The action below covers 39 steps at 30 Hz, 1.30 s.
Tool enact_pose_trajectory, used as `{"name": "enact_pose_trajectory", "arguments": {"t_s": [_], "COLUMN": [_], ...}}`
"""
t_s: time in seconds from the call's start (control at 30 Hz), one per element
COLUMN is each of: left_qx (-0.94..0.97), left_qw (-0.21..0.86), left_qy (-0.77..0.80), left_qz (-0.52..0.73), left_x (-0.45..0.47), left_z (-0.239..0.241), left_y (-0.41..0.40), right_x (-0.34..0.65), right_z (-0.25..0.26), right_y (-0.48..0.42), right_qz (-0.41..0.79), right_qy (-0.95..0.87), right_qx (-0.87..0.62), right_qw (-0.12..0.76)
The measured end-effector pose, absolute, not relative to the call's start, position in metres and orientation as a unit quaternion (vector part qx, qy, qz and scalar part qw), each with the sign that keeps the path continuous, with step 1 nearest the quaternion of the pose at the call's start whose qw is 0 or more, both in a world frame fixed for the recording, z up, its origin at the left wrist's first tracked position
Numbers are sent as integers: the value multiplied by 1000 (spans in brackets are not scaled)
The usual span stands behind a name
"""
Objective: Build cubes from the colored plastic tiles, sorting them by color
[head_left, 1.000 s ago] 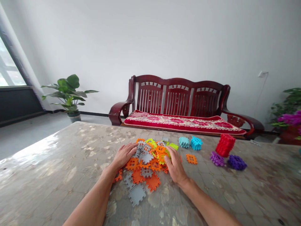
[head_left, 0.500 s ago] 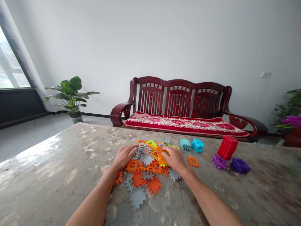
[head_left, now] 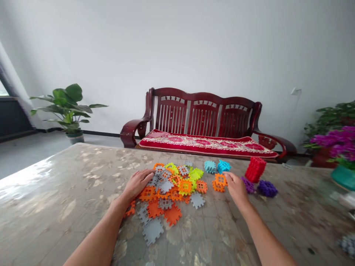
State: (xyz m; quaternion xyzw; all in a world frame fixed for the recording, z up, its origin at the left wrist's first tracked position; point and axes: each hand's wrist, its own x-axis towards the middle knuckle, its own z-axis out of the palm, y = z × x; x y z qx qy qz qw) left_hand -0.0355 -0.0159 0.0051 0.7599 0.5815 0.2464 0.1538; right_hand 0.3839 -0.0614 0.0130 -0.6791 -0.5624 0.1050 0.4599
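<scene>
My right hand (head_left: 236,187) pinches an orange window-shaped interlocking tile (head_left: 221,180) by its right edge. Just under it is another orange tile (head_left: 217,187); whether the two touch I cannot tell. At the left side of a mixed pile of plastic tiles (head_left: 166,186), my left hand (head_left: 139,182) rests with its fingers stretched out, fingertips against grey pieces. The pile has orange, grey and yellow-green tiles, some solid and some with window openings. A large grey square tile (head_left: 153,231) lies at its near end, and a smaller grey tile (head_left: 197,200) sits to its right.
Behind my right hand stand a light teal stack (head_left: 210,167) and a bright blue stack (head_left: 223,166). Further right are a tall red stack (head_left: 255,169), purple tiles (head_left: 247,185) and a dark violet stack (head_left: 267,188). A wooden bench (head_left: 202,118) stands beyond the patterned table (head_left: 83,177).
My right hand has left the pile and moved right, carrying an orange tile over to the lone orange one. My left hand stays at the pile. The view has turned slightly right.
</scene>
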Motion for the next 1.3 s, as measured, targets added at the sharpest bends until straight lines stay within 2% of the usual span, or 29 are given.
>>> {"name": "enact_pose_trajectory", "arguments": {"t_s": [0.23,0.37,0.57,0.7,1.13,1.3], "left_qx": [767,770,768,766,758,735], "left_qw": [162,159,153,149,162,195], "left_qy": [576,572,574,575,601,604], "left_qz": [232,234,242,246,194,239], "left_x": [-37,-37,-34,-37,-21,-2], "left_z": [6,7,10,5,1,4], "left_y": [-15,-15,-17,-15,-18,-22], "right_x": [399,396,368,356,361,353], "right_z": [-13,-9,-3,-5,-11,-2], "right_y": [-57,-65,-81,-80,-67,-74], "right_qz": [55,33,-42,-78,-117,-127], "right_qy": [-596,-589,-620,-639,-637,-638], "right_qx": [-715,-732,-747,-739,-740,-715], "right_qw": [361,341,236,196,184,257]}}
